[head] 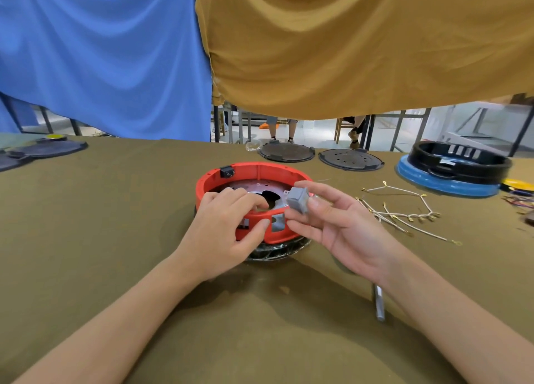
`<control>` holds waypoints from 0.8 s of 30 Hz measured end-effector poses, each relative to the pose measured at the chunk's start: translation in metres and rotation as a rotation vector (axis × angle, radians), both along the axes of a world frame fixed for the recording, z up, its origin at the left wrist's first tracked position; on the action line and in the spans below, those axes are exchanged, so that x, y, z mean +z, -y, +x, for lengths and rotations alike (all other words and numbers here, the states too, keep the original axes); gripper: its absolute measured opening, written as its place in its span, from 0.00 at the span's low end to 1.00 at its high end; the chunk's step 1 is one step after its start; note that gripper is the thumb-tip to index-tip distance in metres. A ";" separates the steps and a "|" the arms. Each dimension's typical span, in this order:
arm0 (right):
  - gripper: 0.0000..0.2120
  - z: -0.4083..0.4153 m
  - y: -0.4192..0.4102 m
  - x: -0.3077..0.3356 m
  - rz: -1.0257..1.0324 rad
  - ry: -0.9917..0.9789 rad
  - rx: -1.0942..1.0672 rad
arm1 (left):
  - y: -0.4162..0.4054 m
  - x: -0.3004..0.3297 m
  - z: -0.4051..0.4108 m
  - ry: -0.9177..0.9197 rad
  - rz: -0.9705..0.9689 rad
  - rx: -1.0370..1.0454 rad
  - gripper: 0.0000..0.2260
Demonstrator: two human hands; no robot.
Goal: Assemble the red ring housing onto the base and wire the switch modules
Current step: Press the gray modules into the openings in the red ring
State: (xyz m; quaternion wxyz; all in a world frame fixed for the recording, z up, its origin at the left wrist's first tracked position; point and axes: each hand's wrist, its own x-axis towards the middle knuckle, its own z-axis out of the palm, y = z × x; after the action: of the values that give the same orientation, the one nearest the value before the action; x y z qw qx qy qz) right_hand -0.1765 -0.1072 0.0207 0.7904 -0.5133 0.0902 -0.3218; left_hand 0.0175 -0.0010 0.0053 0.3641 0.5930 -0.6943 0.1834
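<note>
Right grip (pixel 332 224) around grey switch module (pixel 298 200)

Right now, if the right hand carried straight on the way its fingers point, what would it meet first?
Probably the red ring housing: the right hand, pinching the grey switch module, points left towards its near rim, though depth is unclear.

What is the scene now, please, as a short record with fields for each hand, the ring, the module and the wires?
left hand: grips the near wall of the red ring, fingers inside, thumb outside
right hand: pinches the grey module just above the ring's near right wall
ring: sits on a dark base; a square opening in the near wall is unfilled
black switch: already in the far wall
wires: loose on the cloth, right of the ring
metal tool: by the right wrist
</note>
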 end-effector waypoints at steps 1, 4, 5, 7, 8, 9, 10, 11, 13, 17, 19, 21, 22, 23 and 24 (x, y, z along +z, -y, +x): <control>0.14 -0.001 0.001 0.000 -0.024 -0.005 -0.018 | 0.000 -0.001 0.000 0.001 0.007 0.001 0.12; 0.12 -0.003 0.001 0.001 -0.115 -0.026 -0.081 | -0.001 -0.002 0.001 0.005 0.028 0.008 0.12; 0.12 -0.003 0.001 0.001 -0.148 -0.033 -0.103 | -0.001 -0.002 0.002 0.002 0.036 0.009 0.12; 0.14 -0.002 -0.001 0.001 -0.208 -0.053 -0.148 | 0.000 -0.002 0.002 -0.008 0.049 0.009 0.12; 0.15 -0.001 -0.002 -0.001 -0.228 -0.064 -0.169 | 0.000 -0.002 0.002 -0.013 0.054 0.008 0.12; 0.16 0.000 -0.003 -0.002 -0.243 -0.075 -0.191 | 0.000 -0.002 0.002 -0.017 0.057 0.007 0.12; 0.15 0.001 -0.004 -0.002 -0.263 -0.087 -0.217 | 0.000 -0.002 0.002 -0.019 0.059 0.006 0.12; 0.14 0.000 -0.005 -0.003 -0.301 -0.106 -0.250 | 0.000 -0.003 0.002 -0.020 0.061 0.007 0.12; 0.14 -0.002 -0.006 -0.002 -0.445 -0.161 -0.315 | 0.000 -0.003 0.002 -0.023 0.066 0.007 0.12; 0.13 -0.003 -0.013 -0.001 -0.674 -0.232 -0.331 | 0.001 -0.003 0.002 -0.018 0.069 0.006 0.11; 0.13 -0.002 -0.015 -0.003 -0.733 -0.261 -0.343 | 0.001 -0.003 0.002 -0.020 0.072 0.002 0.10; 0.13 -0.002 -0.016 -0.004 -0.765 -0.281 -0.349 | 0.001 -0.004 0.003 -0.029 0.074 -0.001 0.10; 0.13 -0.002 -0.015 -0.004 -0.779 -0.288 -0.353 | 0.001 -0.004 0.003 -0.032 0.072 -0.003 0.10; 0.13 -0.003 -0.015 -0.005 -0.799 -0.296 -0.362 | 0.001 -0.004 0.003 -0.034 0.070 -0.003 0.10; 0.13 -0.003 -0.015 -0.005 -0.821 -0.305 -0.372 | 0.001 -0.004 0.003 -0.034 0.070 -0.003 0.10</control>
State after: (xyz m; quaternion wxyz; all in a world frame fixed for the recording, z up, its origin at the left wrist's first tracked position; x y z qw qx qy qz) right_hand -0.1795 -0.0927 0.0160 0.4291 -0.7997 0.1610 -0.3879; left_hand 0.0204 -0.0022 0.0014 0.3551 0.6077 -0.6947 0.1482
